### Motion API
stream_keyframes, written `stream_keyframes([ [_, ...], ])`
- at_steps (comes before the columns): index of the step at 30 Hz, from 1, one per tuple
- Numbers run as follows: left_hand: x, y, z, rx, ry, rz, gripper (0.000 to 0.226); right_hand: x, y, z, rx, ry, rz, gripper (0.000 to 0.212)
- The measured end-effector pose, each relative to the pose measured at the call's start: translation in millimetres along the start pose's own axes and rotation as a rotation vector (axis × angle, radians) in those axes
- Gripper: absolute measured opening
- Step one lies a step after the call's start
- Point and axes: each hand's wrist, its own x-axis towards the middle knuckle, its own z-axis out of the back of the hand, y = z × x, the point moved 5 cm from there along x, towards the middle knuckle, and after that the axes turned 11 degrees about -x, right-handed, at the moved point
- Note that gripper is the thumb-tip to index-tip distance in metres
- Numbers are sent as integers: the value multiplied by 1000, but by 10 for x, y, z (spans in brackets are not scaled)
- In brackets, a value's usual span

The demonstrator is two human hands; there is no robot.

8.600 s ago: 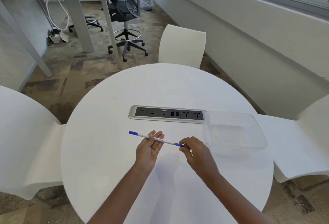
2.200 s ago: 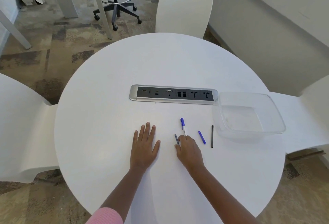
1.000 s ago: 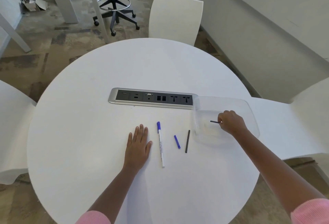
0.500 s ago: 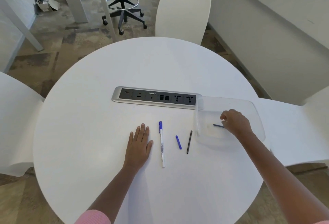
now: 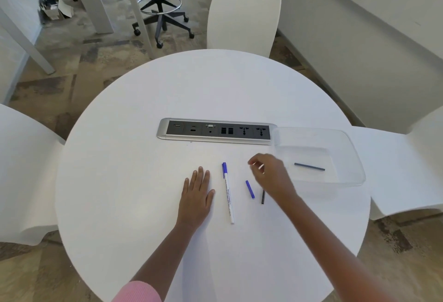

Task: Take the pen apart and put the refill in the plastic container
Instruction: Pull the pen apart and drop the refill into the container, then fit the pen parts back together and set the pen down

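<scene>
A dark thin refill (image 5: 309, 166) lies inside the clear plastic container (image 5: 352, 157) at the table's right edge. The white pen barrel with its blue cap (image 5: 228, 192) lies on the table beside a small blue end piece (image 5: 250, 189) and a second dark stick (image 5: 263, 197), partly hidden by my right wrist. My right hand (image 5: 271, 173) hovers over these parts, left of the container, fingers loosely curled and holding nothing. My left hand (image 5: 197, 197) lies flat on the table, left of the pen barrel.
A silver and black socket panel (image 5: 215, 131) is set into the round white table (image 5: 143, 181) behind the parts. White chairs stand at the far side (image 5: 243, 17), left (image 5: 21, 169) and right (image 5: 407, 169). An office chair base (image 5: 160, 18) and desk legs stand beyond.
My right hand let go of the refill in the container and drew back left over the loose parts. The left hand stays flat in place.
</scene>
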Motion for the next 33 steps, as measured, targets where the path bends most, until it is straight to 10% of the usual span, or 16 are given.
stream_keyframes([
  [22,72,95,184,-82,20,-90,50,-396,219,-990,-24,59,-168,25],
  [33,-78,-173,379,-1283,-54,404,24,-537,346,-747,781,-11,-381,22],
])
